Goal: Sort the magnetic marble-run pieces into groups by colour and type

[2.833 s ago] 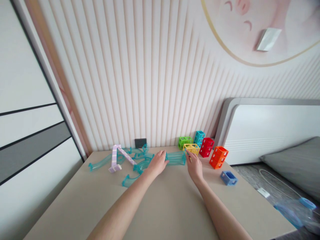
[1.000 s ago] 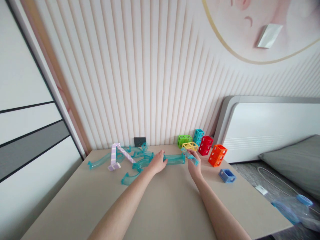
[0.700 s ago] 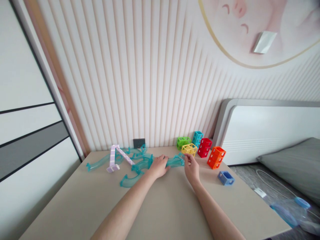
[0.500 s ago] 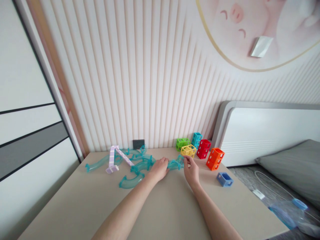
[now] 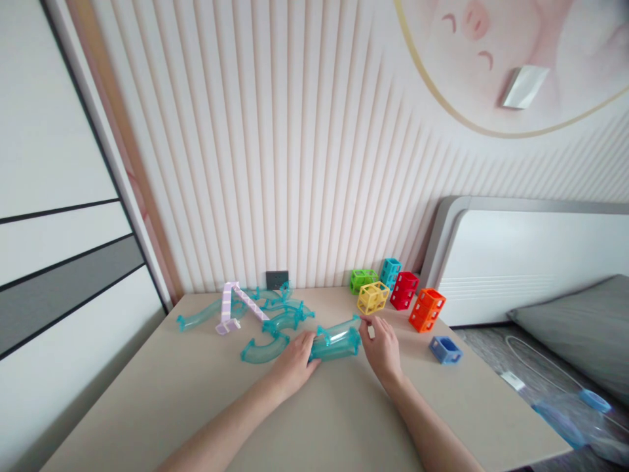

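Two clear teal marble-run tubes (image 5: 337, 341) lie side by side between my hands, low over the table. Around their left ends my left hand (image 5: 295, 360) is closed, thumb on the near side. My right hand (image 5: 381, 347) pinches the right end of the upper tube with thumb and forefinger; its other fingers are curled. Left of my left hand rests a curved teal tube (image 5: 265, 352). More teal tubes (image 5: 285, 320) lie behind it in a loose cluster, with a lilac striped piece (image 5: 250, 301) bent in a V among them.
Behind my right hand stand yellow (image 5: 372, 298), green (image 5: 362, 280), teal (image 5: 391, 272), red (image 5: 404, 290) and orange (image 5: 427, 310) openwork blocks. A blue block (image 5: 445, 350) sits near the table's right edge. A black wall socket (image 5: 278, 280) is at the back.
Both hands have come closer to me, bringing the teal tubes away from the cluster. The two tubes now show side by side between them. The camera view has shifted slightly.
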Demonstrator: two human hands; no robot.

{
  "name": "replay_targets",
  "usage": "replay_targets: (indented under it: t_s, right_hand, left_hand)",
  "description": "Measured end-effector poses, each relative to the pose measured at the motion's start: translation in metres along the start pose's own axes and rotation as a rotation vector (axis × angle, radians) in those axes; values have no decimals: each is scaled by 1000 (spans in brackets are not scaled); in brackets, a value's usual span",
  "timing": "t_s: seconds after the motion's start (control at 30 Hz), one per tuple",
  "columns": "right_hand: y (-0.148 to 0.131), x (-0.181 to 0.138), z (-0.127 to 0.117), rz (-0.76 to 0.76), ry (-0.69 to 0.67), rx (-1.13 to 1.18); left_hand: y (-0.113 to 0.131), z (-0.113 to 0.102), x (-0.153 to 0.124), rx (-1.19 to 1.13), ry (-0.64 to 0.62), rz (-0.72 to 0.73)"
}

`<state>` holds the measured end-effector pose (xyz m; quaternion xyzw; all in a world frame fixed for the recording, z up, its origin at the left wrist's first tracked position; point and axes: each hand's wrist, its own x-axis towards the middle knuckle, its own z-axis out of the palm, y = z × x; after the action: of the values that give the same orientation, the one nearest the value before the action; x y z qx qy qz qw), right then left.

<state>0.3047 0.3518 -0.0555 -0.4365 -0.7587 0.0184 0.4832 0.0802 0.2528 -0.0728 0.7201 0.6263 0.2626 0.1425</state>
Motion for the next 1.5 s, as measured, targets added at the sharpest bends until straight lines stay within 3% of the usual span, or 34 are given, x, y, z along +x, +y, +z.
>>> replay_targets:
  t_s: [0.23, 0.53, 0.8, 0.9, 1.13, 1.3, 1.5]
  right_hand:
    - [-25, -10, 7, -213, -75, -143]
    - [-29, -12, 3, -379, -109, -258]
    - [-39, -11, -3, -479, -193, -301]
    - [-26, -10, -8, -400, -308, -124]
    - [25, -11, -6, 64, -565, 473]
    - [24, -9, 1, 96, -697, 611]
    - [21, -10, 4, 130, -692, 612]
  left_hand:
    - [-27, 0, -34, -243, 132, -29]
    - [-19, -10, -42, -261, 315, 36]
    - [-14, -13, -42, -272, 319, 50]
    - [-17, -10, -39, -283, 323, 61]
    - [-27, -3, -34, -327, 366, 128]
    - [-32, -3, -33, -335, 345, 131]
    - [-35, -5, -35, -333, 314, 127]
